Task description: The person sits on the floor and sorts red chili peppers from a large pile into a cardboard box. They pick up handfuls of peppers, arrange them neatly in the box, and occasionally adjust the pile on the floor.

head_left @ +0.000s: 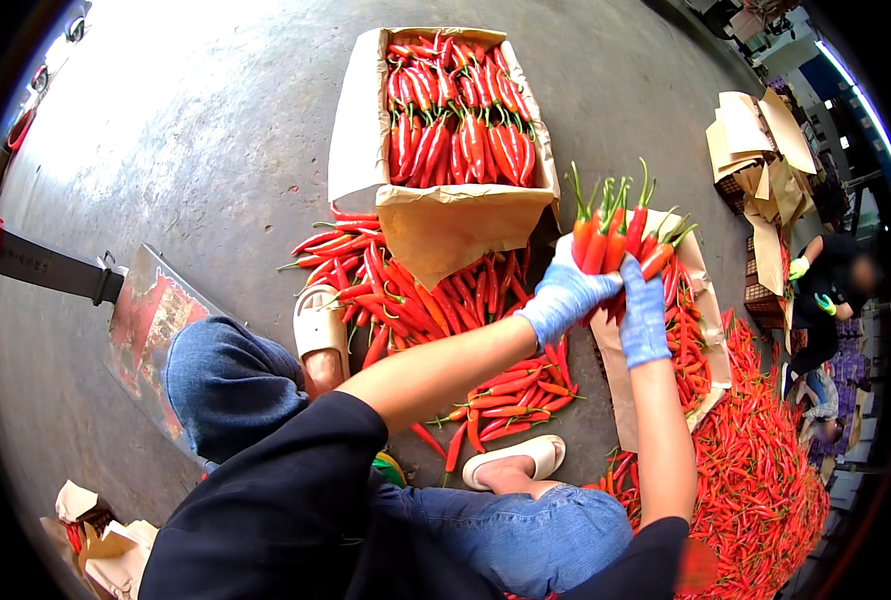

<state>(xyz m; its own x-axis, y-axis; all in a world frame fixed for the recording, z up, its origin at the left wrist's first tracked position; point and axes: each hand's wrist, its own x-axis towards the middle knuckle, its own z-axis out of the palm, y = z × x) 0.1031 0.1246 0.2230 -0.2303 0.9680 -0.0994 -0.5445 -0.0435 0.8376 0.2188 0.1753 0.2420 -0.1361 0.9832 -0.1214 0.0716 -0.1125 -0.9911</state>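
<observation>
My left hand (567, 298), in a pale blue glove, and my right hand (643, 308), gloved alike, are closed together round an upright bunch of red chilies (610, 235) with green stems. The bunch is held over a paper-lined container (700, 385) holding loose chilies on the right. At the top middle stands a paper-lined box (365, 120) filled with rows of chilies. Below it, loose chilies (435, 310) lie on the concrete floor between my sandalled feet, partly hidden by my left forearm.
A large chili heap (755, 470) spreads at lower right. A worn metal plate (155, 320) is by my left leg. Paper-lined crates (760, 150) stand at upper right, near a co-worker (830, 300) in gloves. More paper-lined crates (115, 550) sit at lower left.
</observation>
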